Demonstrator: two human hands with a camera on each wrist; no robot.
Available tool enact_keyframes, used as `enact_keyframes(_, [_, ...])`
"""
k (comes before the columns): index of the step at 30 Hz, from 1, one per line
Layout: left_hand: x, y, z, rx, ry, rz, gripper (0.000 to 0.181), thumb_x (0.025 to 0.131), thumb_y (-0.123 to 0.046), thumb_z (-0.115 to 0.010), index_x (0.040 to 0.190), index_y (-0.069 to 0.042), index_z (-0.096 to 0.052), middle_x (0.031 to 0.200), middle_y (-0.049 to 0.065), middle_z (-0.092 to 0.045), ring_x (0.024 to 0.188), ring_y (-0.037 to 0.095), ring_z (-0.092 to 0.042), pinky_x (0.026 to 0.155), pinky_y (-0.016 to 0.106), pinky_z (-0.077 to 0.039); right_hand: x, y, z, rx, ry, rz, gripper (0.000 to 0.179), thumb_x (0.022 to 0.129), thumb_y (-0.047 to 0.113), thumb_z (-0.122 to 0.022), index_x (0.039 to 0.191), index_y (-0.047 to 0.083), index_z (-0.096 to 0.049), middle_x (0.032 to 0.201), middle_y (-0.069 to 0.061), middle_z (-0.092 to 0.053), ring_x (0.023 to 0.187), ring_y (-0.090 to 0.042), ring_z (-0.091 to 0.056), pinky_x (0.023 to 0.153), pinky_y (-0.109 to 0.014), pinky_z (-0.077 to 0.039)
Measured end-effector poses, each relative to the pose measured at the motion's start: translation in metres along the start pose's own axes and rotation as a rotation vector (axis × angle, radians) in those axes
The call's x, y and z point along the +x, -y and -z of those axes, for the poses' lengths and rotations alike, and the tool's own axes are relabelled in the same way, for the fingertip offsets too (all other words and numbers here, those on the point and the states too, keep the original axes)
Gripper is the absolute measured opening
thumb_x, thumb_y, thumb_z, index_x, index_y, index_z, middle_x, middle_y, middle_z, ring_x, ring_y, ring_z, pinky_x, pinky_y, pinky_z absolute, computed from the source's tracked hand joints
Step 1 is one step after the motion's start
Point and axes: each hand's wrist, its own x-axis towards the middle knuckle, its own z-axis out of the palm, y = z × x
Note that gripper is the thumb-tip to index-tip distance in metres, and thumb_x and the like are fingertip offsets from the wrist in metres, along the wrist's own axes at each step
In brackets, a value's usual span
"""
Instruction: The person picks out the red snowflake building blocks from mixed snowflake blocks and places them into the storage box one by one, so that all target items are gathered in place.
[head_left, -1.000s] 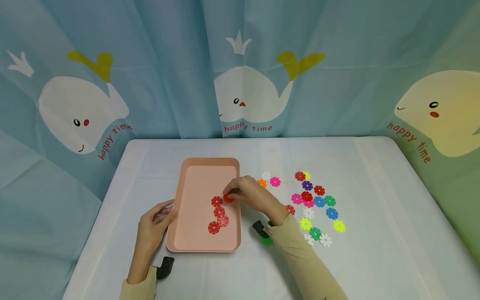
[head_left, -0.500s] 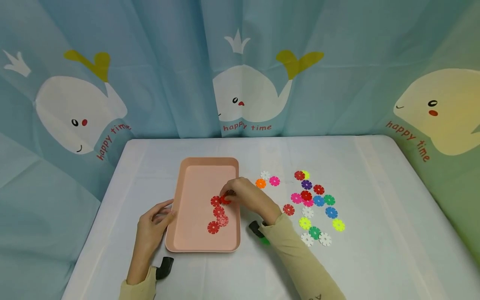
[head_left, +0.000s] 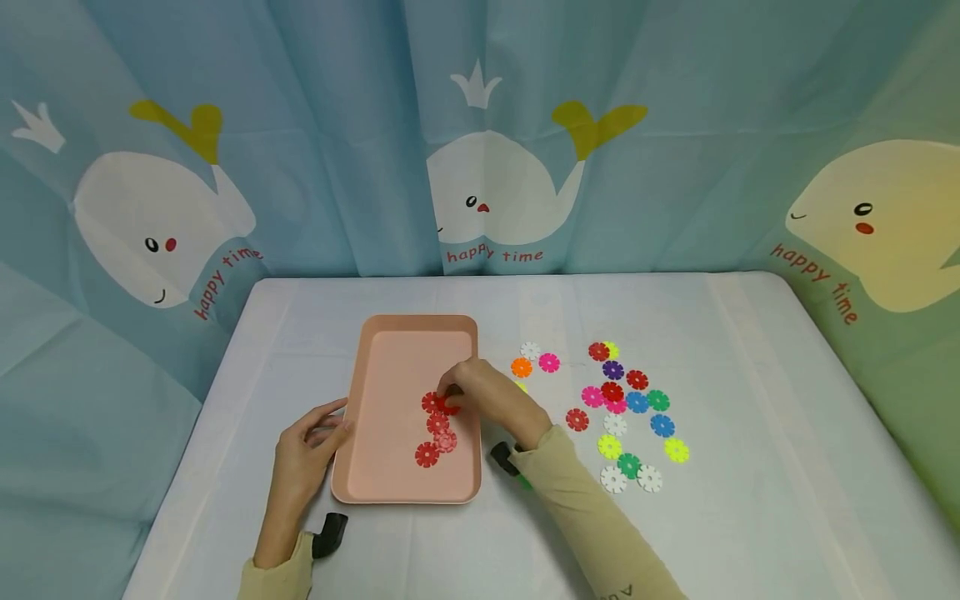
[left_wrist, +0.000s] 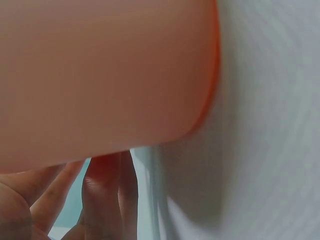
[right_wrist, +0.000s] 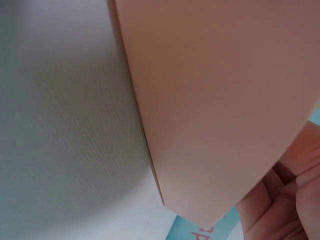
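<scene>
A pink rectangular tray [head_left: 405,358] lies on the table. My left hand [head_left: 303,458] holds its left side, the thumb at the rim and the other fingers along the outer wall. My right hand [head_left: 495,398] reaches over the right rim and pinches a red snowflake disc [head_left: 451,408] low in the tray. That disc is partly hidden by the fingers. It overlaps or meets a red disc [head_left: 431,402] beside it; whether they are joined I cannot tell. Below them lie a few more red discs [head_left: 427,454], one a paler pink-red [head_left: 446,441]. Both wrist views mostly show the tray's outer walls.
Loose snowflake discs in several colours are scattered right of the tray, including a blue disc [head_left: 662,425], a purple disc [head_left: 612,370] and a white disc [head_left: 649,478]. An orange disc [head_left: 521,367] lies near the right hand. A printed curtain [head_left: 322,208] hangs behind the white-covered table [head_left: 735,517].
My right hand has shifted slightly left and down with the red disc, bringing it closer to the neighbouring red one. The left hand and the tray stay in place.
</scene>
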Motion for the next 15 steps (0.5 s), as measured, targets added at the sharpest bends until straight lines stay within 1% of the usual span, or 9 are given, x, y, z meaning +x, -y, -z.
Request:
enact_keyframes(5, [-0.0004,-0.0017,0.0003,0.001,0.004,-0.009,0.038,0.092,-0.013,-0.072,0.129,-0.006,-0.066,0.11,0.019,-0.069,0.082,-0.001,-0.064,0.073,0.011,-0.049,0.0036,0.0014,-0.0029,-0.039,0.008,0.008,0.01,0.082,0.006,-0.08,0.091,0.004,-0.079,0.089,-0.004,-0.076,0.082,-0.015,-0.066,0.079,-0.026,-0.057])
enact_keyframes(10, [-0.001,-0.0029,0.0005,-0.001,0.004,-0.014,0.038,0.092,-0.013,-0.072,0.129,-0.005,-0.066,0.109,0.019,-0.069,0.082,0.0,-0.065,0.074,0.011,-0.05,0.0058,0.0009,-0.0061,-0.122,0.013,0.03,0.012,0.081,0.008,-0.081,0.092,0.006,-0.08,0.091,-0.003,-0.076,0.083,-0.015,-0.068,0.08,-0.025,-0.057])
enact_keyframes(13, [-0.0008,-0.0023,0.0002,0.007,0.004,-0.005,0.039,0.092,-0.014,-0.073,0.129,-0.006,-0.066,0.109,0.019,-0.069,0.083,0.0,-0.065,0.074,0.011,-0.049,0.006,0.0007,-0.0073,-0.137,0.01,0.033,0.012,0.081,0.008,-0.082,0.093,0.006,-0.08,0.091,-0.003,-0.076,0.085,-0.015,-0.068,0.081,-0.026,-0.057])
enact_keyframes(15, [-0.001,-0.0023,0.0001,0.009,0.005,0.001,0.039,0.092,-0.015,-0.072,0.129,-0.007,-0.066,0.11,0.019,-0.069,0.083,0.0,-0.065,0.074,0.011,-0.049,0.0059,0.0007,-0.0079,-0.128,0.006,0.018,0.013,0.081,0.009,-0.082,0.094,0.006,-0.079,0.091,-0.003,-0.076,0.085,-0.015,-0.068,0.081,-0.026,-0.057])
